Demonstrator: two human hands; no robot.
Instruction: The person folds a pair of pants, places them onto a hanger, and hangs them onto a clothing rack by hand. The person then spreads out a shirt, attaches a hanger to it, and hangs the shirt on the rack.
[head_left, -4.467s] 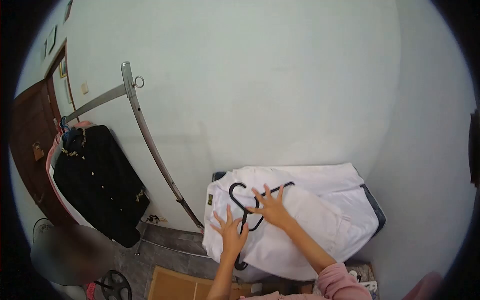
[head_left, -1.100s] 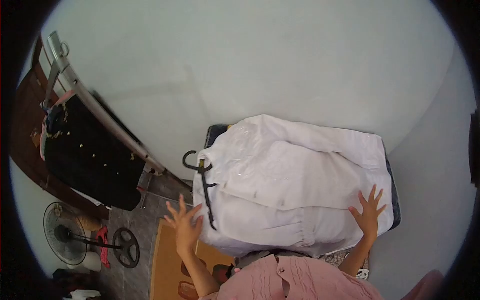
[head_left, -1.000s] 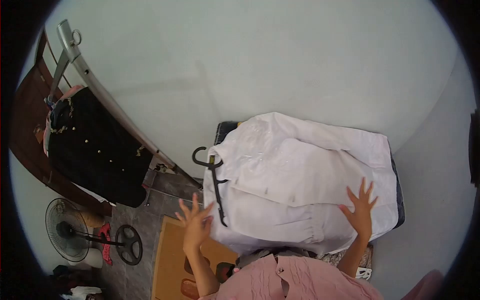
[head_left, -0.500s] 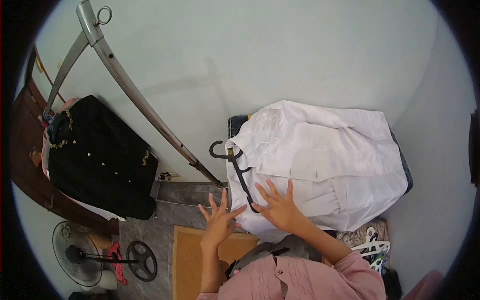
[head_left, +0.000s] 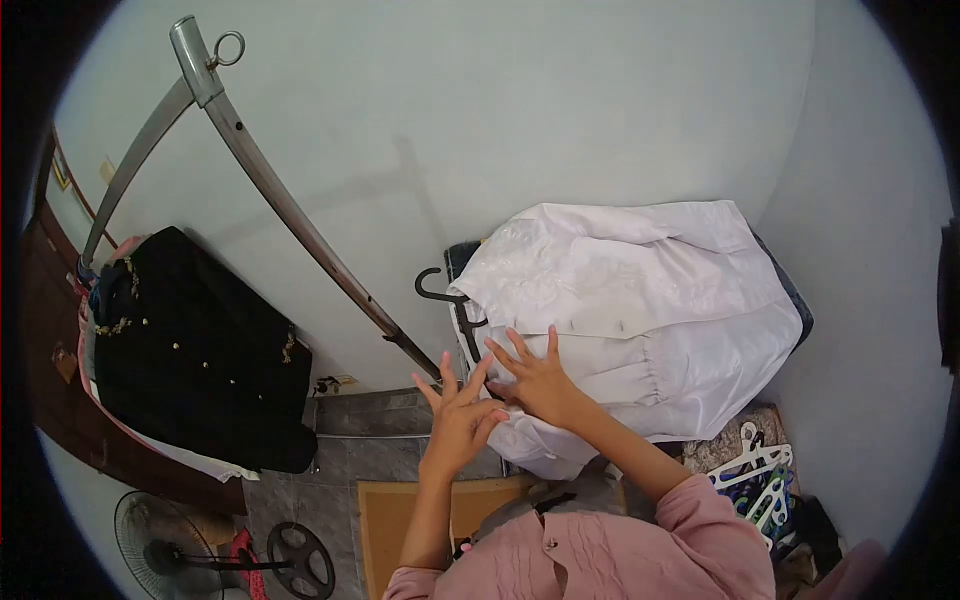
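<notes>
A white long-sleeved blouse (head_left: 690, 300) with a buttoned front, shiny patterned cloth and gathers lies spread out, its collar toward the left. In its neck opening is a black hanger (head_left: 466, 325), hook pointing left; the hanger's lower end is hidden by my hands and the cloth. My left hand (head_left: 459, 425) is at the collar's near edge, thumb and index finger pinched on the cloth, other fingers spread. Beside it, my right hand (head_left: 540, 385) lies over the collar by the hanger, thumb and index finger closed at the cloth edge, other fingers raised.
A metal rail (head_left: 290, 220) slants across the left, with a black jacket (head_left: 200, 350) and other clothes hanging at its far side. At lower left stands a fan (head_left: 165, 545). Several white hangers (head_left: 755, 465) lie at lower right, below the blouse. Walls stand behind and right.
My left hand has moved right and up to the collar, and its thumb and index finger have come together. My right hand has shifted slightly up and left. The whole view has turned a little.
</notes>
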